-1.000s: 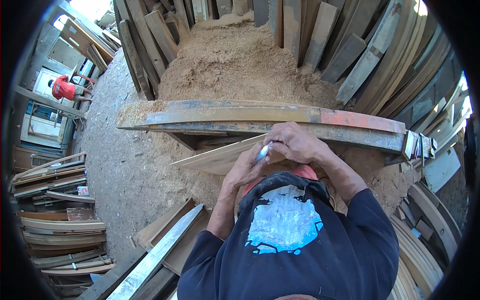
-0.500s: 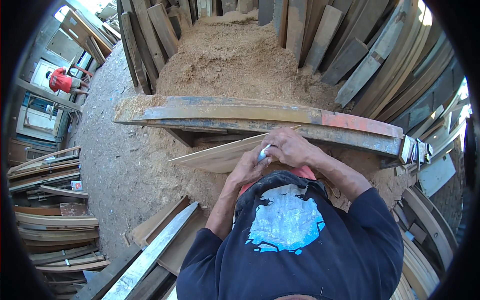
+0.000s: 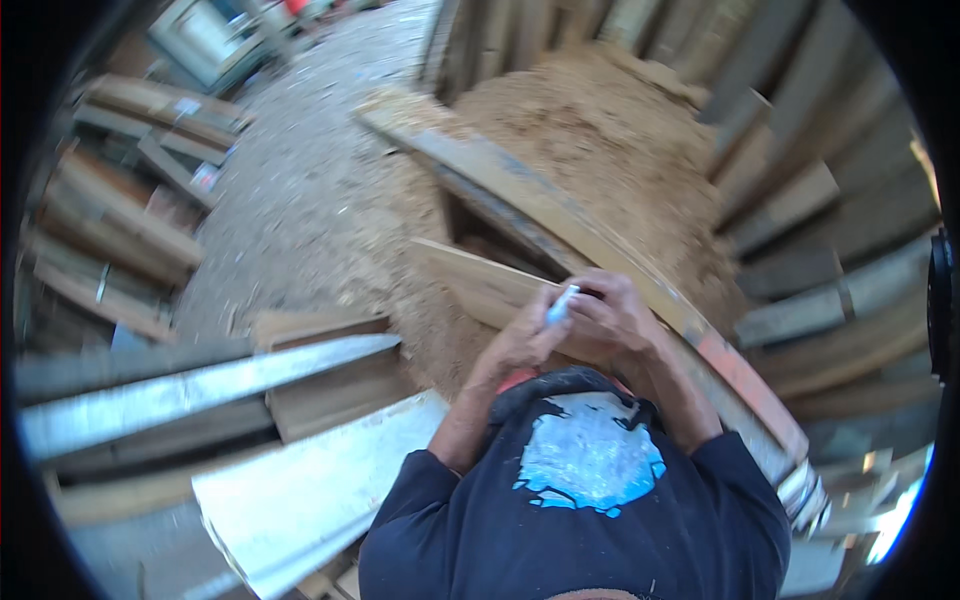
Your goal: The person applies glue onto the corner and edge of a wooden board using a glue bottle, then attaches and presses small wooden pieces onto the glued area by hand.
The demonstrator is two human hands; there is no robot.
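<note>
A small white tube (image 3: 563,303) with a pale blue tint sticks up out of my left hand (image 3: 528,335), whose fingers are wrapped round it. Close against it is my right hand (image 3: 612,308), its fingers curled in; what they hold, if anything, is hidden. Both hands are just in front of my body, above a light brown wooden board (image 3: 470,280). That board leans beside a long wooden beam (image 3: 560,215), which has an orange-red patch near its right end.
Sawdust (image 3: 600,150) is heaped beyond the beam, with upright planks (image 3: 800,215) leaning around it. Stacked boards (image 3: 130,215) lie at the left. Nearer on the left are a whitish plank (image 3: 220,395) and a white panel (image 3: 320,490). Motion blurs the edges.
The view has turned left, so the beam now slants down to the right and the white panel shows. My hands remain together around the tube, which now points up more.
</note>
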